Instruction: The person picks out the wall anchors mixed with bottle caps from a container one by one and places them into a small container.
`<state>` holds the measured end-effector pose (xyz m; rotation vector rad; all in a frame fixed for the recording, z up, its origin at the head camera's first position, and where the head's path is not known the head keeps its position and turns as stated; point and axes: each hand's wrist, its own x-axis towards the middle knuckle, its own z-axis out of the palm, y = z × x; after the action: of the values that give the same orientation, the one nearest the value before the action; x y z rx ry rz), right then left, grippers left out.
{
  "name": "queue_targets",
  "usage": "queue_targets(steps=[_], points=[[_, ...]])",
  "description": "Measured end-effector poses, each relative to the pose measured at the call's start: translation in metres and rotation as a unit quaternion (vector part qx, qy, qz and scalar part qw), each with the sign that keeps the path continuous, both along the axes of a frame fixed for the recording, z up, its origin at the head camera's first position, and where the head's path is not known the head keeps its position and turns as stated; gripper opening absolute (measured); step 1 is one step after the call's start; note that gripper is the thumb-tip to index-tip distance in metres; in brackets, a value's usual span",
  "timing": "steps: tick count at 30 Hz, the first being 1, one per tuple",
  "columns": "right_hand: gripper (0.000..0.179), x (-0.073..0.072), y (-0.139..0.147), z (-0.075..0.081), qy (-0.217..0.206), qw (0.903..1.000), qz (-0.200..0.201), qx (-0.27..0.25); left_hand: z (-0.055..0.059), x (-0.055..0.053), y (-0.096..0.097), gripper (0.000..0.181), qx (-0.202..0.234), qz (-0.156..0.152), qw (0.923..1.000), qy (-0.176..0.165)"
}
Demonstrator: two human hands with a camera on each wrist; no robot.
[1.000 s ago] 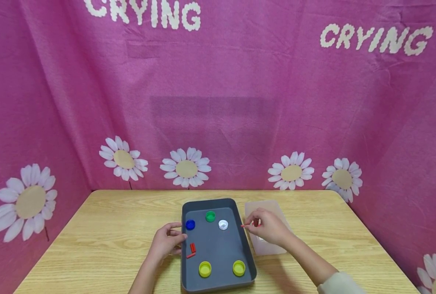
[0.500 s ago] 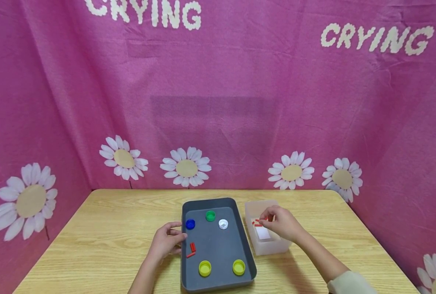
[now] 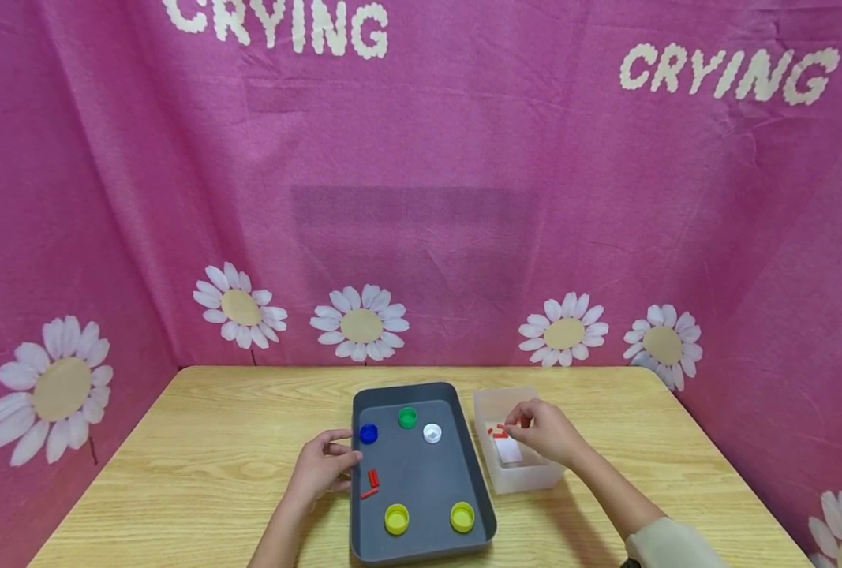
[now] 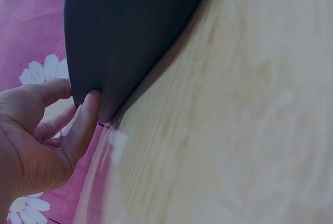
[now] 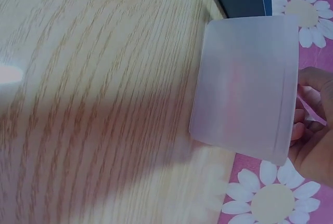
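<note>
My left hand (image 3: 324,464) grips the left wall of a dark grey tray (image 3: 421,489), thumb over the rim and fingers outside; the left wrist view shows this hand (image 4: 49,133) at the tray's corner. Inside lie a few short red sticks (image 3: 372,478). My right hand (image 3: 544,430) is over a translucent plastic box (image 3: 527,479), fingers bent and fingertips beside several red sticks (image 3: 499,435) in it. Whether a stick is pinched there is hidden. In the right wrist view, the box (image 5: 244,89) covers part of the right fingers.
The tray also bears a blue cap (image 3: 368,433), a green cap (image 3: 407,417), a white cap (image 3: 432,433) and two yellow caps (image 3: 396,519). A white card-like piece (image 3: 509,450) lies in the box. Pink cloth (image 3: 421,197) hangs behind the wooden table (image 3: 250,426).
One second ago my right hand had a red stick at its fingertips near the tray's right rim. It has since shifted right over the box. The left hand stays put.
</note>
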<state>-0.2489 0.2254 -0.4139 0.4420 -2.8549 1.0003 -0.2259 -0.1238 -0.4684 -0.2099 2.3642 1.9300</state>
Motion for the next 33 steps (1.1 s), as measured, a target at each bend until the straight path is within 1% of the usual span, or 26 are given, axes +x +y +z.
queue_targets(steps=[5, 10, 19, 27, 33], points=[[0.004, -0.004, -0.002, -0.005, 0.008, 1.0, 0.003, -0.002, 0.0, 0.001, 0.0, 0.047, 0.003, 0.002, 1.0, 0.001], [0.004, -0.006, -0.003, -0.01, 0.0, 1.0, 0.004, -0.006, 0.0, 0.003, 0.0, 0.047, 0.006, 0.002, 1.0, -0.005], [0.005, -0.008, -0.006, -0.015, -0.001, 1.0, 0.006, -0.001, 0.001, 0.002, 0.001, 0.046, 0.0, 0.0, 1.0, -0.002], [0.006, -0.01, -0.009, -0.019, 0.01, 0.9989, 0.041, 0.023, -0.001, 0.0, 0.001, 0.046, -0.005, 0.002, 1.0, 0.002], [0.008, -0.01, -0.01, -0.021, 0.012, 0.9986, 0.042, 0.029, -0.001, 0.0, 0.002, 0.046, -0.004, 0.0, 1.0, 0.002]])
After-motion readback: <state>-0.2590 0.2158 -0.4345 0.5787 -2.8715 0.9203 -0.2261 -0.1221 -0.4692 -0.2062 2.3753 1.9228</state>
